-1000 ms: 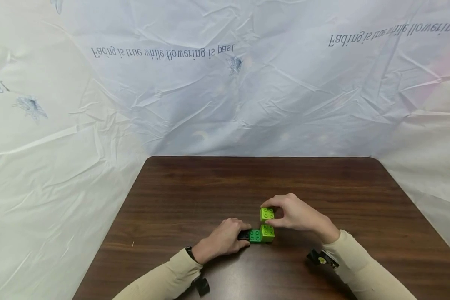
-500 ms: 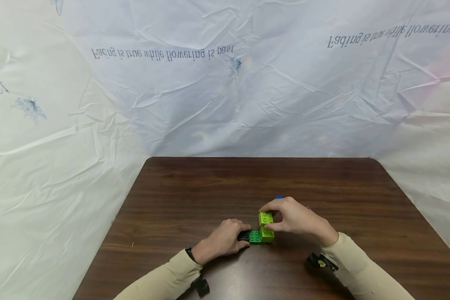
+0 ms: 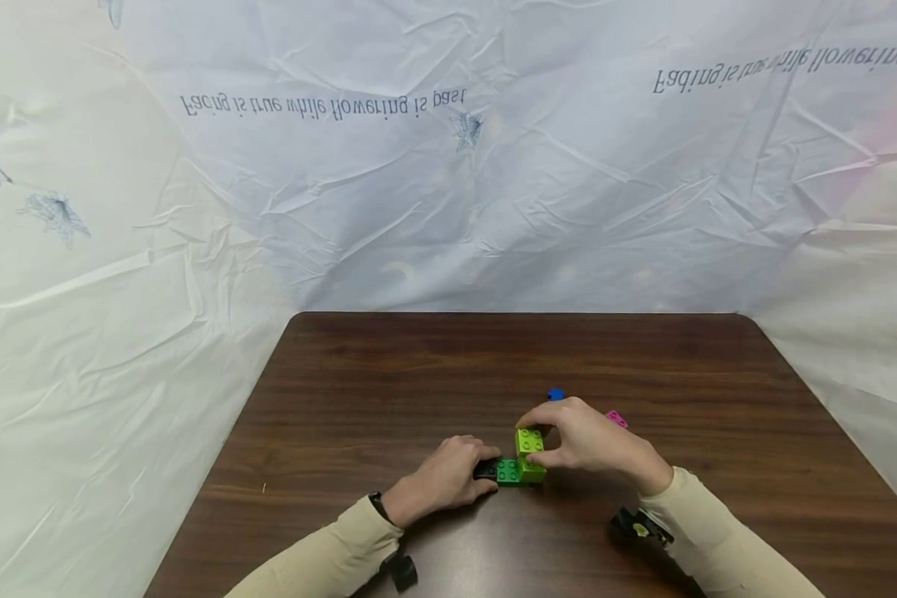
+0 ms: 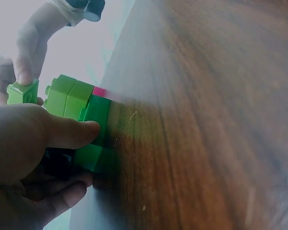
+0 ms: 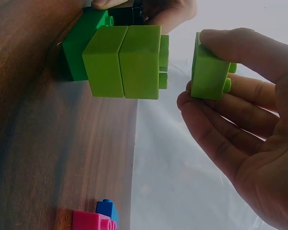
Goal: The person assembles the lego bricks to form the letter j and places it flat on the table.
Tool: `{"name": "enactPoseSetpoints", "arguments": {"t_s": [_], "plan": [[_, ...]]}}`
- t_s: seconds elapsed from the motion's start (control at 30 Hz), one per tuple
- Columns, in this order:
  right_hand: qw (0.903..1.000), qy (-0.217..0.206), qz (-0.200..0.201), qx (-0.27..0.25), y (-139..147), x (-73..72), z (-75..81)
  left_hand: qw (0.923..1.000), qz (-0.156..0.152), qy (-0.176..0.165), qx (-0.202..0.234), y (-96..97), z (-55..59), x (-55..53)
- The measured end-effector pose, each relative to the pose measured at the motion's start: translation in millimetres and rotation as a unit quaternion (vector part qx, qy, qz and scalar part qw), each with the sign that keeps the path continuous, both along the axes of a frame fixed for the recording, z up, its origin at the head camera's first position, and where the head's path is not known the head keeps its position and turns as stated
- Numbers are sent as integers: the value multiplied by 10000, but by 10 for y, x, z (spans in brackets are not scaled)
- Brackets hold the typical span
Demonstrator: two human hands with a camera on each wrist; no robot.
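My right hand (image 3: 594,440) pinches a lime-green toy brick (image 5: 209,74) between thumb and fingers. In the right wrist view a gap separates this brick from the studs of two stacked lime-green bricks (image 5: 122,62). That stack sits at the right end of a darker green brick base (image 3: 507,471). A black brick (image 3: 486,469) is at the base's left end, gripped by my left hand (image 3: 448,473). The left wrist view shows the left thumb (image 4: 79,133) along the green brick's side; the hand partly hides the black brick.
Past my right hand lie a blue brick (image 3: 556,394) and a pink brick (image 3: 616,419) on the brown wooden table (image 3: 389,374). Wrinkled white printed sheeting (image 3: 419,191) hangs behind the table and along both sides.
My right hand has brought the pinched lime-green brick nearer to me, so it now overlaps the stack in the head view. The blue and pink bricks have come into sight. My left hand stays put.
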State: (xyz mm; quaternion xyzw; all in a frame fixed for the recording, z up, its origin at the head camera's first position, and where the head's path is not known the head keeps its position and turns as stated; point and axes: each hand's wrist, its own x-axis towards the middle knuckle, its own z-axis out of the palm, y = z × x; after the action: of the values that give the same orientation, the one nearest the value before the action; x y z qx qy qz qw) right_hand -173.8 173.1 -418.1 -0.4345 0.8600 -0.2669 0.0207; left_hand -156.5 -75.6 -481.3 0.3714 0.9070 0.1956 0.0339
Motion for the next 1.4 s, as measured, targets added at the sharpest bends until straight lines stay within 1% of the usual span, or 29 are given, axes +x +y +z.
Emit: {"name": "enactPoseSetpoints", "arguments": {"t_s": [0.27, 0.4, 0.57, 0.8, 1.1, 1.4], "plan": [[10000, 20, 8, 6, 6, 8, -6, 10000, -17, 49, -1, 4, 1, 3], [10000, -70, -30, 27, 3, 7, -2, 10000, -26, 43, 43, 5, 0, 1], [10000, -51, -44, 50, 0, 7, -7, 9999, -32, 144, 67, 3, -4, 0], [9996, -251, -112, 109, -6, 20, -4, 9997, -50, 228, 67, 1, -21, -8], [9997, -167, -102, 153, 11, 6, -37, 9995, -37, 298, 46, -4, -49, -35], [9994, -226, -207, 179, 50, -1, -66, 9985, -89, 522, 102, -3, -76, -64]]}}
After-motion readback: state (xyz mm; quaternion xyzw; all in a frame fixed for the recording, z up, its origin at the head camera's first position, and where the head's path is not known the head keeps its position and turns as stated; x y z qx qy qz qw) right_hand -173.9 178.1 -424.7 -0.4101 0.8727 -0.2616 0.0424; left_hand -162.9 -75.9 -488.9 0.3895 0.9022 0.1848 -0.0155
